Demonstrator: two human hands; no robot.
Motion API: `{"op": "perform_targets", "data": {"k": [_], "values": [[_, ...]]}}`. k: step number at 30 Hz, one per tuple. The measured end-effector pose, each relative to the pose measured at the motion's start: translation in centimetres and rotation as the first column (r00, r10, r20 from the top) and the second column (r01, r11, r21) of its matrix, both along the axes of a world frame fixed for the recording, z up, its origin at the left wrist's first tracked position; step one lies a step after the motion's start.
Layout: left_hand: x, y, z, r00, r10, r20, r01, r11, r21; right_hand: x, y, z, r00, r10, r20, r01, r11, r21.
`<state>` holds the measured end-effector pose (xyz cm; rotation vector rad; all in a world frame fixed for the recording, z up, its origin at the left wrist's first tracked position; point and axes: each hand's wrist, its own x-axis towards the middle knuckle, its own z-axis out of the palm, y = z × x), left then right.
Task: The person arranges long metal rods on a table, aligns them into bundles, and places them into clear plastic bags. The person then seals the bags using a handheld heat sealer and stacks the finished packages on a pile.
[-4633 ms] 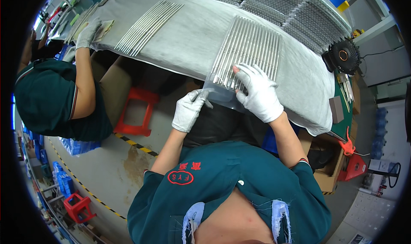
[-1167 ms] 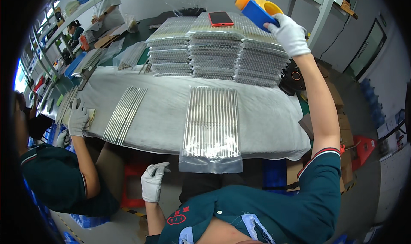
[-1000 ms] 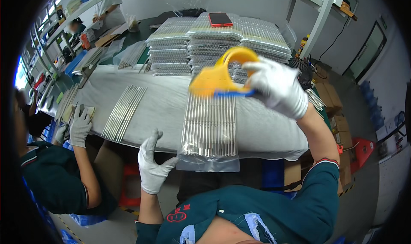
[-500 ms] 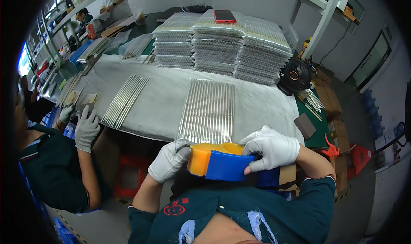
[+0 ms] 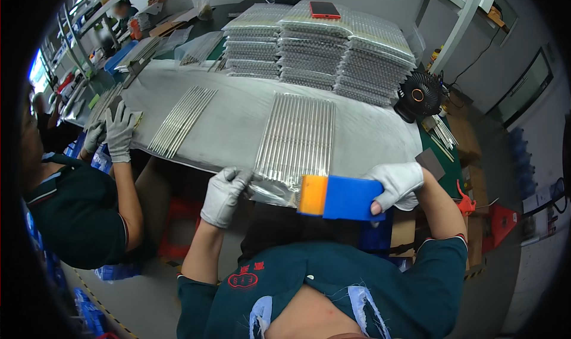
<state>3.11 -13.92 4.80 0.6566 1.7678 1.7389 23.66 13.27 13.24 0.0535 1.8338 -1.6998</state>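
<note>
My right hand (image 5: 397, 185), in a white glove, grips a blue and orange tape dispenser (image 5: 354, 197) by its right end, at the table's near edge. My left hand (image 5: 225, 197), also gloved, is closed, its fingertips pinching clear film (image 5: 272, 191). That film is shiny and runs between the left fingers and the dispenser's orange end; whether it is tape or the bag's edge I cannot tell. Just beyond lies a flat clear bag of slim metallic rods (image 5: 297, 133), set side by side. The dispenser covers part of the bag's near edge.
Bubble-wrapped stacks (image 5: 312, 50) stand at the back, a red-edged phone (image 5: 325, 10) on top. Loose rods (image 5: 183, 122) lie left on the pale table cover (image 5: 235, 119). A black fan (image 5: 419, 96) and grey block (image 5: 429, 162) are right. A gloved co-worker (image 5: 77, 205) works at left.
My right hand has moved the dispenser right and slightly up, turning its blue side toward me. My left hand has come away from the dispenser, and clear film now shows between them.
</note>
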Motion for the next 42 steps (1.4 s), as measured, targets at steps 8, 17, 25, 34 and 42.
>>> {"op": "perform_targets", "data": {"k": [8, 17, 25, 34, 42], "values": [[-8.9, -5.3, -4.2, 0.975, 0.174, -0.137, -0.197, 0.965, -0.171, 7.4, 5.9, 0.1, 0.982, -0.19, -0.001, 0.174, 0.898, 0.405], [-4.2, -1.2, 5.7, 0.366, 0.22, -0.904, -0.179, 0.97, 0.164, 3.4, 1.0, 2.7, 0.967, 0.104, -0.232, 0.233, 0.002, 0.973], [0.4, -4.7, 10.3, -0.312, 0.287, -0.906, -0.161, 0.924, 0.348, -1.3, 12.1, 5.1, 0.27, -0.388, -0.881, 0.941, -0.087, 0.327], [-0.2, -4.2, 12.7, -0.418, 0.232, -0.878, -0.159, 0.933, 0.323, -15.6, 17.5, 9.6, 0.624, -0.011, -0.781, 0.659, -0.531, 0.533], [-0.7, -3.7, 12.6, -0.375, 0.138, -0.917, -0.117, 0.974, 0.194, -17.0, 16.8, 8.2, 0.529, 0.316, -0.787, 0.789, -0.524, 0.32]]}}
